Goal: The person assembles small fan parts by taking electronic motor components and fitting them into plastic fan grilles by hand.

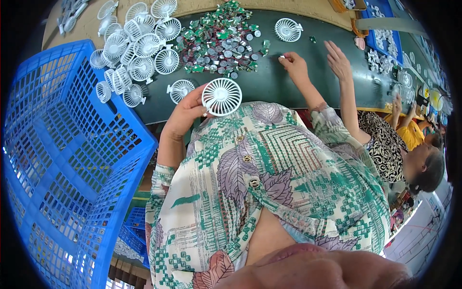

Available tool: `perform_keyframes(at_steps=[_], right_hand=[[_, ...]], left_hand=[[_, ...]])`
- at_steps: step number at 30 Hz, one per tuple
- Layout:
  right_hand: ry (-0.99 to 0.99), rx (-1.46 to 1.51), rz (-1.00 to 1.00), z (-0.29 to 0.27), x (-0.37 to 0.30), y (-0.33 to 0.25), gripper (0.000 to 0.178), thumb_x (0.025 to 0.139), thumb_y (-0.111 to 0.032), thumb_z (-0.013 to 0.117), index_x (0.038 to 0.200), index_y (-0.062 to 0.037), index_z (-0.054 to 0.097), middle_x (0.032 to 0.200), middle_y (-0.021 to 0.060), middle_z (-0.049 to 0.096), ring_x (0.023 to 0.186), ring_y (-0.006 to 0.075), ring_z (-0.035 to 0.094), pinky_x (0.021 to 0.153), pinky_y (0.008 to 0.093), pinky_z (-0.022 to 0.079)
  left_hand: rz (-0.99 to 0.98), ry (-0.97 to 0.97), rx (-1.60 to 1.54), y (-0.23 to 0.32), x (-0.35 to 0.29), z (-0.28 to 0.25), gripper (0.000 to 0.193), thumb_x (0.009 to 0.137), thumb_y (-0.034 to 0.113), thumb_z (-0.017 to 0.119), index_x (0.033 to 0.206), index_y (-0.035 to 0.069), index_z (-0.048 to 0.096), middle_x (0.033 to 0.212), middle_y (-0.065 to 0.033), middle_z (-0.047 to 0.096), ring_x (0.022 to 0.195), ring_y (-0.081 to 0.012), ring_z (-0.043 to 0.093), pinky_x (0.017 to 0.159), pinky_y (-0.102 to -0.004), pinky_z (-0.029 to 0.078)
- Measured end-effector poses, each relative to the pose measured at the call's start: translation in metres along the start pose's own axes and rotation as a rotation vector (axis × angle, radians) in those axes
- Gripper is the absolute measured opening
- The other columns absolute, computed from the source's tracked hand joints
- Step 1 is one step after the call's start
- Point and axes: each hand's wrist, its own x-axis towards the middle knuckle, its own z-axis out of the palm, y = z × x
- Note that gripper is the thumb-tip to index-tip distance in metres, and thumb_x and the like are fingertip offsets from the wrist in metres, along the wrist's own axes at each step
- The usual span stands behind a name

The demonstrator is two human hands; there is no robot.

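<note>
My left hand [185, 114] grips a round white plastic fan cover [222, 97] with slotted spokes, held at the table's near edge in front of my shirt. My right hand [294, 68] is over the table, fingers pinched at a tiny whitish piece [282, 57] too small to name. Just beyond my left hand another white fan cover [181, 91] lies on the table. Between and beyond my hands spreads a heap of small motors with green circuit boards [224, 41] and dark red wires. A single fan cover [288, 30] lies beyond my right hand.
Many white fan covers [139, 43] are piled at the left on the dark green table [269, 82]. A large blue plastic crate [72, 159] stands at my left. A co-worker's hand [340, 61] reaches in beside my right arm. A blue tray [368, 26] of white parts lies far right.
</note>
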Motion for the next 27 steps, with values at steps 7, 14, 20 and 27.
perform_keyframes(at_steps=[7, 14, 20, 27], right_hand=[[-0.251, 0.278, 0.438, 0.002, 0.014, 0.018, 0.025, 0.078, -0.023, 0.058, 0.089, -0.0002, 0.059, 0.066, 0.0068, 0.060, 0.050, 0.0116, 0.054, 0.049, 0.0264, 0.045], [0.102, -0.322, 0.142, -0.006, -0.003, 0.044, 0.026, 0.079, -0.027, 0.055, 0.089, -0.0024, 0.055, 0.077, 0.0139, 0.062, 0.070, 0.0270, 0.061, 0.060, 0.0354, 0.048], [0.156, -0.535, -0.018, -0.007, -0.020, 0.014, 0.030, 0.079, -0.029, 0.056, 0.095, -0.0044, 0.052, 0.088, 0.0150, 0.059, 0.076, 0.0326, 0.058, 0.065, 0.0407, 0.047], [-0.109, -0.040, 0.248, -0.012, -0.001, -0.024, 0.025, 0.077, -0.024, 0.058, 0.085, -0.0007, 0.059, 0.075, 0.0127, 0.060, 0.070, 0.0237, 0.060, 0.059, 0.0330, 0.046]], left_hand=[[0.006, 0.018, -0.031, 0.000, 0.013, 0.010, 0.049, 0.077, -0.001, 0.046, 0.125, 0.001, 0.039, 0.108, -0.0061, 0.055, 0.086, -0.0130, 0.056, 0.070, -0.0251, 0.049], [-0.010, 0.195, -0.101, -0.004, 0.010, 0.003, 0.039, 0.082, 0.004, 0.046, 0.120, 0.000, 0.044, 0.102, -0.0075, 0.057, 0.087, -0.0149, 0.058, 0.069, -0.0273, 0.051], [-0.028, 0.216, -0.118, -0.007, 0.021, 0.002, 0.038, 0.080, 0.005, 0.048, 0.118, 0.001, 0.047, 0.103, -0.0072, 0.057, 0.085, -0.0141, 0.058, 0.067, -0.0264, 0.051], [-0.106, 0.151, -0.005, -0.017, 0.043, 0.004, 0.033, 0.080, 0.009, 0.049, 0.111, -0.001, 0.051, 0.093, -0.0062, 0.059, 0.076, -0.0132, 0.057, 0.064, -0.0264, 0.050]])
